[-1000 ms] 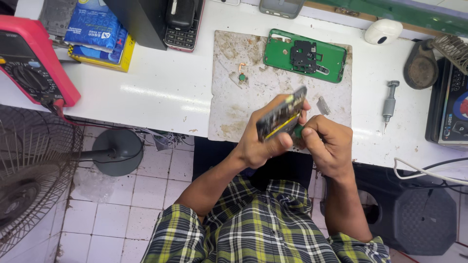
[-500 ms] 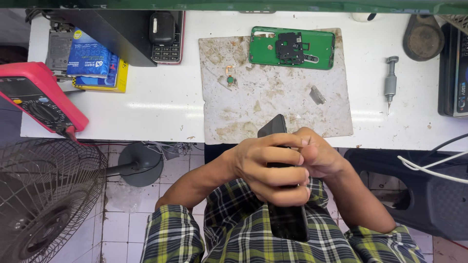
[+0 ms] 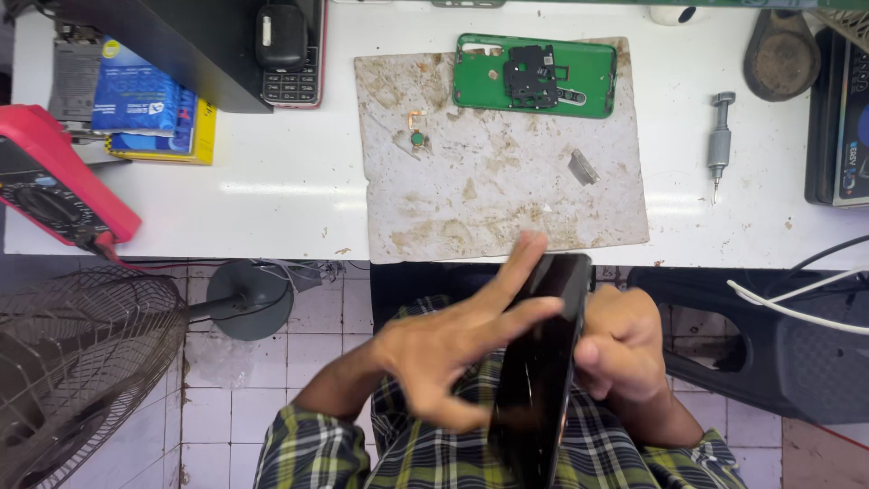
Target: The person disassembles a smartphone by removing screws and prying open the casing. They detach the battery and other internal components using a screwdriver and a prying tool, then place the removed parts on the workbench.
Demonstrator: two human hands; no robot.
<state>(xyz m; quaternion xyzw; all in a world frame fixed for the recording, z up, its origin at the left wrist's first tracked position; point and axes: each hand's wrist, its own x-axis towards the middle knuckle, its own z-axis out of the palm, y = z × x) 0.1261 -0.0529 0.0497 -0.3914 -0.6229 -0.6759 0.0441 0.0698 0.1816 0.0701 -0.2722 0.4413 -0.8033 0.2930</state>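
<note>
A black smartphone (image 3: 541, 362) stands almost on edge over my lap, below the white table's front edge. My left hand (image 3: 453, 349) lies against its left face with fingers spread and stretched toward its top end. My right hand (image 3: 623, 342) grips its right side from behind, fingers curled. On the stained work mat (image 3: 502, 195) lies a green phone back cover (image 3: 536, 76) with a black camera part, a small green-tipped flex piece (image 3: 415, 133) and a small grey metal piece (image 3: 584, 167).
A grey screwdriver (image 3: 719, 140) lies right of the mat. A red multimeter (image 3: 54, 186) sits at the table's left edge, blue and yellow packets (image 3: 149, 109) and a keypad phone (image 3: 290, 54) behind. A floor fan (image 3: 81, 362) stands lower left, a black stool (image 3: 769, 344) right.
The phone has dropped from mat height toward my lap and turned nearly edge-on. My left hand's fingers have opened and spread over it; the camera has moved closer.
</note>
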